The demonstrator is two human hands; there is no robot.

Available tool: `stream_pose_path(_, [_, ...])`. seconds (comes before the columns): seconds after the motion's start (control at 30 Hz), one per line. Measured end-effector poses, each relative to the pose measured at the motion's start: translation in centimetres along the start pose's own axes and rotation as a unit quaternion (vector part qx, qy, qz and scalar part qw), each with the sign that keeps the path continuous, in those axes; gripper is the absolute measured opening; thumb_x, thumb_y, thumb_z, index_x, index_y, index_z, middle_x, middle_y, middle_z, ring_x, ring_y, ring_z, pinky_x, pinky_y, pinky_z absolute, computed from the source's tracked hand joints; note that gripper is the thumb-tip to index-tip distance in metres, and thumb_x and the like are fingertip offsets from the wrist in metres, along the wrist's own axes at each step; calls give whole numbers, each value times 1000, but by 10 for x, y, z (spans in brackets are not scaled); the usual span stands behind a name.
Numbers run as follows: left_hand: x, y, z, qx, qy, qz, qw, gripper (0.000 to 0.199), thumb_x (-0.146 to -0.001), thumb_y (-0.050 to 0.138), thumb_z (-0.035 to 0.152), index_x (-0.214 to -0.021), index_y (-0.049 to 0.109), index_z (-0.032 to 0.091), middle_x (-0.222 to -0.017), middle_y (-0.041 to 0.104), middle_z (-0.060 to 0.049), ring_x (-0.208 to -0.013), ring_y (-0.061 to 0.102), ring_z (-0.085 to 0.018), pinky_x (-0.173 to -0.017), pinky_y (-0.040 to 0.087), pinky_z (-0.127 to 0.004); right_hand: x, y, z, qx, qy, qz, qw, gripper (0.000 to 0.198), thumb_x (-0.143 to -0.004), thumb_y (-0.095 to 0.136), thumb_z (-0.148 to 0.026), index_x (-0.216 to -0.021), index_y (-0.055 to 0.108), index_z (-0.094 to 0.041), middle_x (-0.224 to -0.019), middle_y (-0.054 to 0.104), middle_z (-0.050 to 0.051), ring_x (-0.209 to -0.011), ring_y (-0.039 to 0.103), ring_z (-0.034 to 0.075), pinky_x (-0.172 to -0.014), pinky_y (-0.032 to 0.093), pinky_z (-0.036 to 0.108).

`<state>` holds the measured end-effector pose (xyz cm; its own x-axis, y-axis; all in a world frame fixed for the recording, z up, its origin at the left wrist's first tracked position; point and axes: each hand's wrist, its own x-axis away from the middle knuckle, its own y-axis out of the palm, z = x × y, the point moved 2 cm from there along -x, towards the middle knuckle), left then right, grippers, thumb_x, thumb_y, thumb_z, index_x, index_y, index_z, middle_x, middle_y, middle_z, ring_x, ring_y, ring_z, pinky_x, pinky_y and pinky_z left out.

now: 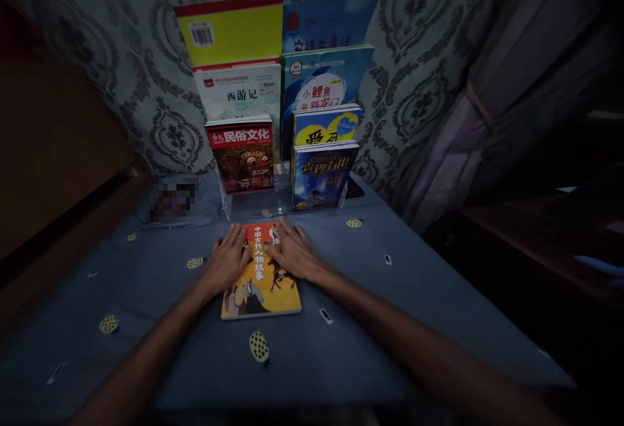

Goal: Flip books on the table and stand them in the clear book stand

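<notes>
An orange and yellow book [263, 296] with white Chinese characters down its cover lies flat and closed on the table. My left hand [227, 260] rests on its left side, fingers stretched out. On the upper right part of the cover lies my right hand [294, 252], also flat with fingers apart. Just behind the book stands a clear tiered stand [253, 206]. In its front row are a red book [241, 159] on the left and a dark blue book [322, 175] on the right.
Behind the front row stand a white book [238, 88], a yellow book [238, 29] and several blue ones. A blurred-out item [171, 199] lies left of the stand. A blue cloth with pineapple prints covers the table [370, 322]. A tied curtain [453, 127] hangs to the right.
</notes>
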<state>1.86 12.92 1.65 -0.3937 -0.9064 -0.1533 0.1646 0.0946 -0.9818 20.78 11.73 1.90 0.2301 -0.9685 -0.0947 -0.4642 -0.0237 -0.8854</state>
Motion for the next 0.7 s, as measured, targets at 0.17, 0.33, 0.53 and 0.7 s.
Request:
stream_pose_path(0.17, [2,4,-4,27,-39,19,999,59,-99,37,40,-146,38,5,-155,34,-24,-145,31,-34,-113,31,-49,-1,3,4,-12,-18,-8,1000,76,-97,31,-58,-153,26,-7,-160,25,21,-152,14,25,-120,12,48])
stream_pose_path(0.33, [7,-4,-5,53,-45,56,996,53,-98,40,40,-140,44,8,-134,59,-21,-128,53,-33,-105,40,-46,10,2,4,11,11,-9,1000,75,-97,38,-52,-153,25,-4,-160,24,23,-151,16,29,-119,13,51])
stream_pose_path(0.53, [2,-2,-25,275,-75,96,954,47,-89,55,32,-132,54,13,-118,69,-15,-113,62,-30,-101,46,-46,28,0,8,17,-7,13,1000,73,-94,46,-50,-151,30,-6,-155,35,23,-146,30,30,-118,17,51])
stream_pose_path(0.7, [-3,-4,-42,615,-179,104,761,62,-81,69,22,-137,45,13,-106,71,-10,-88,72,-20,-80,59,-33,27,-3,8,15,-37,43,998,65,-92,52,-48,-146,40,-12,-145,50,19,-137,42,30,-113,27,47])
